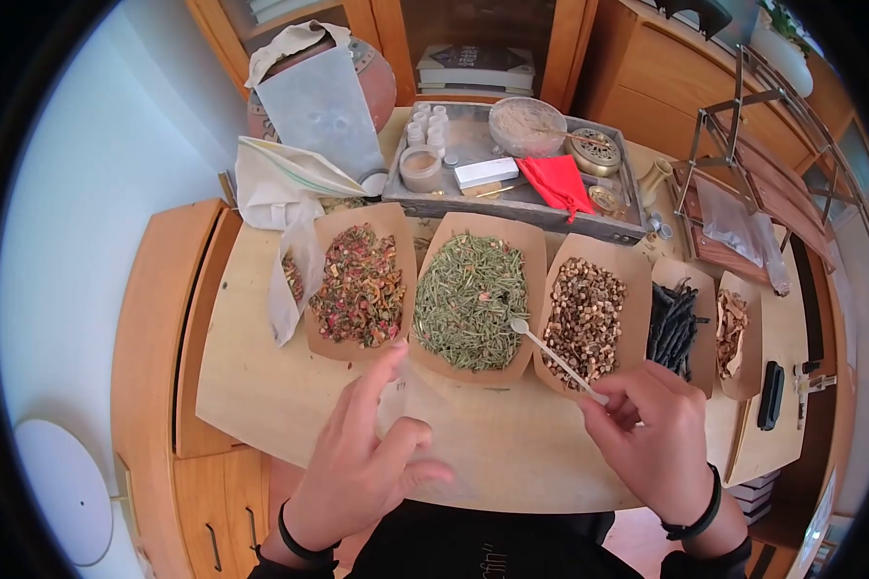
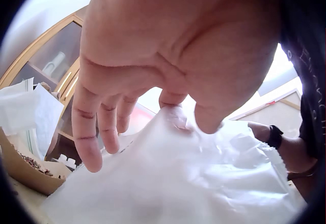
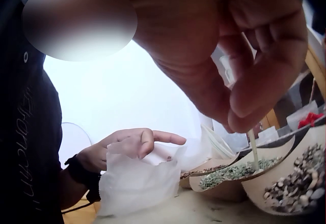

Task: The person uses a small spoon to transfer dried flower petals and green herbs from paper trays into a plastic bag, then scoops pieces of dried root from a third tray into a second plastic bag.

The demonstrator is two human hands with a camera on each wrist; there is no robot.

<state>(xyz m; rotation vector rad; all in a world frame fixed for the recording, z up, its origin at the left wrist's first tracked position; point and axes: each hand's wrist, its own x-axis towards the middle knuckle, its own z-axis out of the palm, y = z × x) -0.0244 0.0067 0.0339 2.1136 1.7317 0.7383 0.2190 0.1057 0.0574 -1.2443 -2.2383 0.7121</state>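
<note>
In the head view my right hand pinches the handle end of a slim white long-handled spoon. Its small bowl lies over the right edge of the paper tray of green dried herb. My left hand holds up a translucent white bag. The bag's edge peaks at the index finger, with the thumb close beside it; the other fingers reach outward. From the right wrist the bag hangs below the left hand. The tray of brown chopped pieces sits just beyond my right hand.
A tray of red-and-yellow dried petals stands left, dark pods and pale shavings right. Behind is a grey tray with bottles, a glass bowl and a red pouch. A folding rack leans at right.
</note>
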